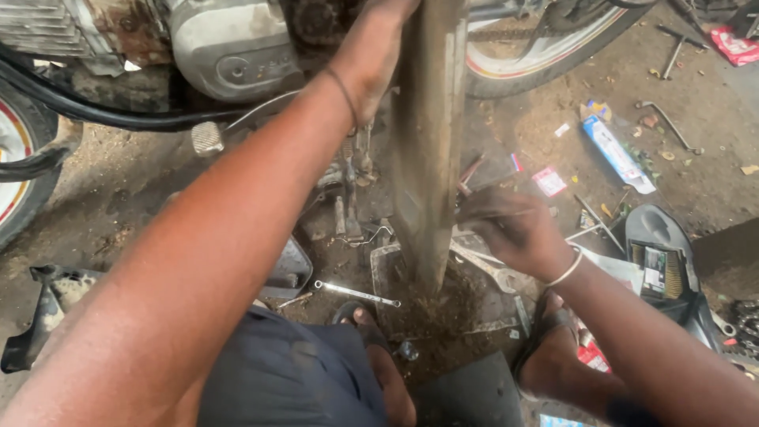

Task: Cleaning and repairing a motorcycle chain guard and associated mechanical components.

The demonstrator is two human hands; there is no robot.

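Note:
My left hand (379,39) reaches up and grips the top of a long, dirty metal panel (427,142) that stands upright, its lower end resting in a grimy tray (387,269) on the ground. A dark thread circles that wrist. My right hand (506,229), with a white band at the wrist, is closed on a thin tool held against the panel's right edge. The tool is mostly hidden and blurred. A motorcycle engine (229,47) sits just behind the panel.
A combination spanner (356,294) lies by my left foot (371,332), another spanner (490,273) by the tray. A rear wheel (545,55) stands at the back right. A dark plastic cover (660,253), small boxes, packets and loose tools litter the dirt floor at right.

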